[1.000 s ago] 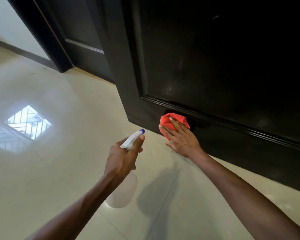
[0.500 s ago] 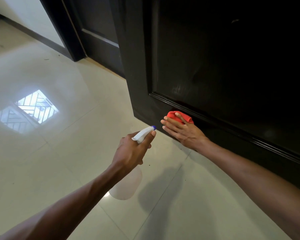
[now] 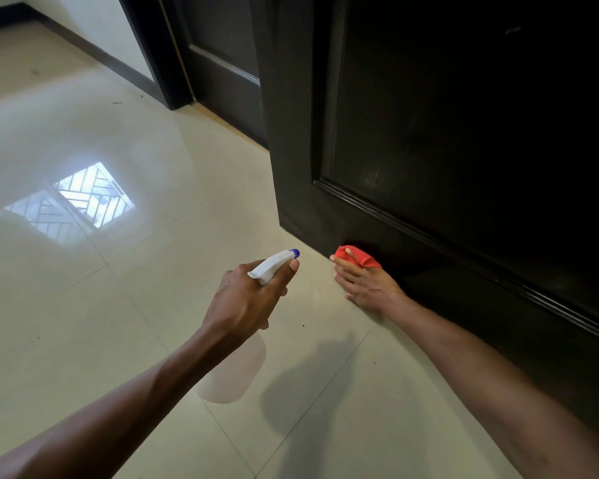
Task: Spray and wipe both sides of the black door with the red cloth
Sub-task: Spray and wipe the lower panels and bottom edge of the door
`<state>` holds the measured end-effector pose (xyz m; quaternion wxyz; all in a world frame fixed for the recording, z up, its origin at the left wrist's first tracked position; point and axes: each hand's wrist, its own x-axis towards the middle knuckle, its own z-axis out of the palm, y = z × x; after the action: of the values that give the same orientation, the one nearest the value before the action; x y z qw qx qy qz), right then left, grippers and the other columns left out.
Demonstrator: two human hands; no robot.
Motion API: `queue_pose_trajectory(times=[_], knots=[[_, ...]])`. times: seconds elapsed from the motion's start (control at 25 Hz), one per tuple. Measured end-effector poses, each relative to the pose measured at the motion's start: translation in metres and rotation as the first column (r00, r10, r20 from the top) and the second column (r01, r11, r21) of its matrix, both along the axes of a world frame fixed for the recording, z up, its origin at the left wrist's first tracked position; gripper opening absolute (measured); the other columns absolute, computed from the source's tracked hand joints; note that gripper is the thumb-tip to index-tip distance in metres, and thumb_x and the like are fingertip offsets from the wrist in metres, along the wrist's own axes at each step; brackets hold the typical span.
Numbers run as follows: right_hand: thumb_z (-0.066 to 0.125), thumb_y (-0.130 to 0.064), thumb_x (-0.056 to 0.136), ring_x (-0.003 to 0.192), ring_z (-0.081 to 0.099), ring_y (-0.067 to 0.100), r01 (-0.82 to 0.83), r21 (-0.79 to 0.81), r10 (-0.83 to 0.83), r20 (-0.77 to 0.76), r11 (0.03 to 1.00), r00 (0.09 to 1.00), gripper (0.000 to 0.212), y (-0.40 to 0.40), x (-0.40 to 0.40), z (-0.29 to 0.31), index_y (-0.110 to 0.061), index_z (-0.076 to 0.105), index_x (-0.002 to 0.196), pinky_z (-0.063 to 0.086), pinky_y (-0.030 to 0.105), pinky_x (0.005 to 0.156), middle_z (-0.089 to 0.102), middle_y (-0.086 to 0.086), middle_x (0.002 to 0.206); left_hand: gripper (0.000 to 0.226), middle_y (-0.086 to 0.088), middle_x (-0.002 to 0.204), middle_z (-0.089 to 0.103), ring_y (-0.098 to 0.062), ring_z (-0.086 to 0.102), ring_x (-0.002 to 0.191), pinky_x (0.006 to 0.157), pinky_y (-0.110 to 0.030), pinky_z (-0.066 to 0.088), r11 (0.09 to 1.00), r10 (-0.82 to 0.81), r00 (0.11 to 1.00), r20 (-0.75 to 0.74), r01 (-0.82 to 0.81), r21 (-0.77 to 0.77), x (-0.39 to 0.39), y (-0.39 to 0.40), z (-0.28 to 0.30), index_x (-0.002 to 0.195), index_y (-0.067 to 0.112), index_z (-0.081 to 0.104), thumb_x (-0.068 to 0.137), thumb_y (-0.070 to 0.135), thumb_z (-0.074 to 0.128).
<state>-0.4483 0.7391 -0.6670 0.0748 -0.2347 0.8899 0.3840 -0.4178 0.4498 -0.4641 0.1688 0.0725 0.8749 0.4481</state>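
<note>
The black door (image 3: pixel 464 133) fills the right of the head view, swung open, its bottom rail close to the floor. My right hand (image 3: pixel 365 283) presses the red cloth (image 3: pixel 357 255) against that bottom rail near the door's lower left corner; most of the cloth is hidden under my fingers. My left hand (image 3: pixel 249 299) holds a spray bottle (image 3: pixel 274 266) with a white trigger head and a blue nozzle tip, the nozzle pointing toward the door. The translucent bottle body hangs below my hand.
Glossy cream floor tiles (image 3: pixel 118 305) spread left and below, with a window reflection (image 3: pixel 83 198). Behind the open door stands a black door frame (image 3: pixel 153 53) beside a white wall with a dark skirting board (image 3: pixel 94 53).
My right hand slid the red cloth down from the panel moulding to the bottom rail near the floor. The left hand kept the spray bottle in place; my view shifted down and right.
</note>
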Motion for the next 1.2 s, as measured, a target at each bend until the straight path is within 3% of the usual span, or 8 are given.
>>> queue_pose_trajectory(times=[0.12,0.24,0.32,0.48,0.64,0.88,1.08,1.2], knots=[[0.013,-0.015,0.099,0.146,-0.035,0.026,0.014,-0.182,-0.007,0.037,0.983,0.999,0.062,0.015,0.017,-0.008,-0.007,0.029,0.159,-0.021,0.055,0.121,0.022,0.011,0.169,0.045,0.006,0.086,0.073,-0.012,0.055,0.042,0.047,-0.017,0.046,1.0,0.011,1.0,0.019,-0.011,0.007,0.005,-0.006,0.001,0.102,0.034,0.071,0.088,0.072,0.051],[0.035,-0.015,0.093,0.156,-0.009,0.028,-0.105,-0.262,0.094,-0.054,0.959,0.994,0.055,0.043,0.047,-0.013,-0.005,0.054,0.144,-0.006,0.056,0.126,0.049,0.015,0.154,0.042,0.003,0.087,0.073,-0.011,0.053,0.042,0.044,-0.014,0.044,0.999,0.003,1.0,0.028,-0.004,0.034,0.009,-0.01,0.002,0.111,0.038,0.071,0.09,0.069,0.052],[0.037,-0.012,0.091,0.157,-0.01,0.028,-0.101,-0.254,0.093,-0.044,0.962,0.995,0.054,0.053,0.065,-0.015,-0.005,0.057,0.141,-0.003,0.056,0.126,0.052,0.016,0.151,0.042,0.004,0.087,0.073,-0.011,0.054,0.043,0.045,-0.014,0.045,0.999,-0.012,1.0,0.026,0.011,0.053,0.01,-0.01,0.004,0.113,0.041,0.07,0.089,0.07,0.052],[0.029,-0.005,0.094,0.151,-0.031,0.032,-0.085,-0.265,0.073,-0.053,0.96,0.996,0.058,0.036,0.044,-0.004,-0.008,0.048,0.148,-0.022,0.053,0.122,0.032,0.017,0.164,0.046,0.005,0.085,0.074,-0.012,0.058,0.046,0.045,-0.013,0.045,0.996,0.018,1.0,-0.006,-0.018,0.089,0.006,-0.003,0.008,0.094,0.029,0.071,0.089,0.07,0.051],[0.022,-0.008,0.1,0.152,-0.026,0.033,-0.02,-0.197,0.015,-0.025,0.98,1.0,0.058,-0.012,-0.02,0.019,-0.012,0.029,0.158,-0.036,0.051,0.111,0.007,0.013,0.171,0.046,0.006,0.085,0.074,-0.013,0.059,0.047,0.043,-0.011,0.041,0.986,0.11,0.994,-0.012,-0.108,0.124,-0.01,-0.001,0.01,0.088,0.026,0.071,0.09,0.068,0.053],[0.059,-0.006,0.094,0.157,0.006,0.041,-0.126,-0.332,0.038,-0.259,0.935,0.965,0.057,-0.043,-0.075,0.063,-0.011,0.046,0.15,-0.009,0.052,0.126,0.033,0.02,0.163,0.042,0.004,0.083,0.074,-0.014,0.061,0.049,0.042,-0.014,0.044,0.965,0.161,0.987,0.005,-0.158,0.209,-0.03,0.012,0.007,0.09,0.029,0.071,0.087,0.069,0.056],[0.048,-0.01,0.094,0.155,0.02,0.036,-0.251,-0.343,0.112,-0.377,0.905,0.919,0.056,0.021,0.006,0.083,-0.015,0.049,0.15,0.003,0.05,0.128,0.041,0.016,0.16,0.06,0.006,0.08,0.072,-0.014,0.061,0.046,0.045,-0.017,0.048,0.959,0.121,0.993,0.016,-0.121,0.257,-0.038,0.028,0.004,0.105,0.022,0.073,0.082,0.074,0.052],[0.065,-0.029,0.089,0.156,0.017,0.033,-0.153,-0.254,0.072,-0.303,0.955,0.95,0.065,0.064,0.08,0.098,-0.021,0.047,0.152,0.009,0.051,0.127,0.041,0.01,0.161,0.066,0.004,0.079,0.07,-0.017,0.061,0.053,0.042,-0.012,0.044,0.96,0.067,0.998,0.019,-0.07,0.272,-0.035,0.046,0.004,0.107,0.014,0.073,0.081,0.071,0.051]])
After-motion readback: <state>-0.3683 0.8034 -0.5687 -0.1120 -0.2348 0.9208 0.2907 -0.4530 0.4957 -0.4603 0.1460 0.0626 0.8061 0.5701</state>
